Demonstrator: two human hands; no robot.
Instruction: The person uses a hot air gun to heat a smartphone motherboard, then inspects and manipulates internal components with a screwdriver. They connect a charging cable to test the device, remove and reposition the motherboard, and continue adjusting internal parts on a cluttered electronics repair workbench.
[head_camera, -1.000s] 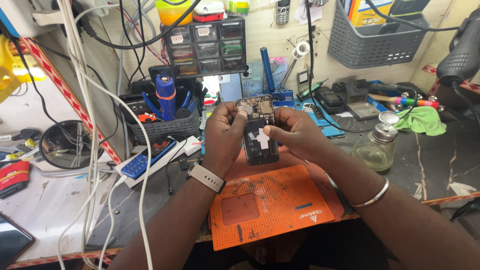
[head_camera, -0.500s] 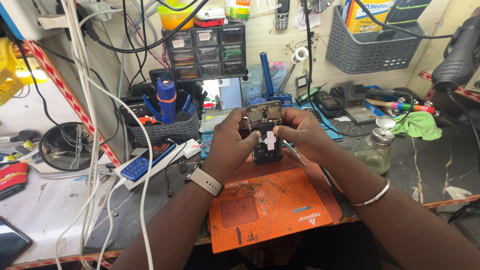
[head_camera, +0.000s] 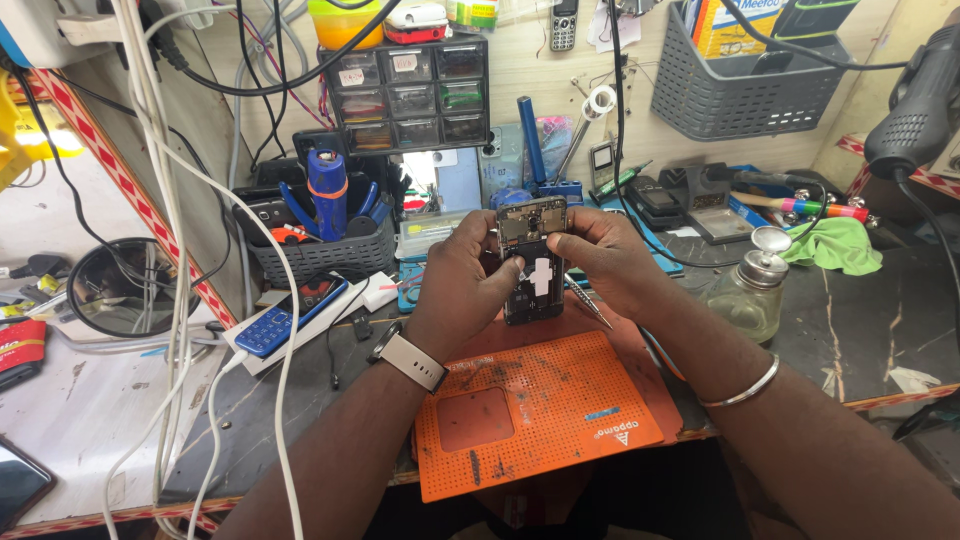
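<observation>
Head view: since a second ago the opened phone (head_camera: 532, 262) has risen slightly above the orange mat (head_camera: 540, 410) on the tabletop (head_camera: 860, 330), suggesting closer inspection. Left hand (head_camera: 462, 285) and right hand (head_camera: 608, 262) each keep a grip clamped on its sides. Its long axis runs away from the person, top end farthest.

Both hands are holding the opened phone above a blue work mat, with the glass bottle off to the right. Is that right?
Not quite: the work mat is orange, not blue, as the head view shows. Both the left hand and right hand do hold the opened phone above it, with the glass bottle to the right.
</observation>
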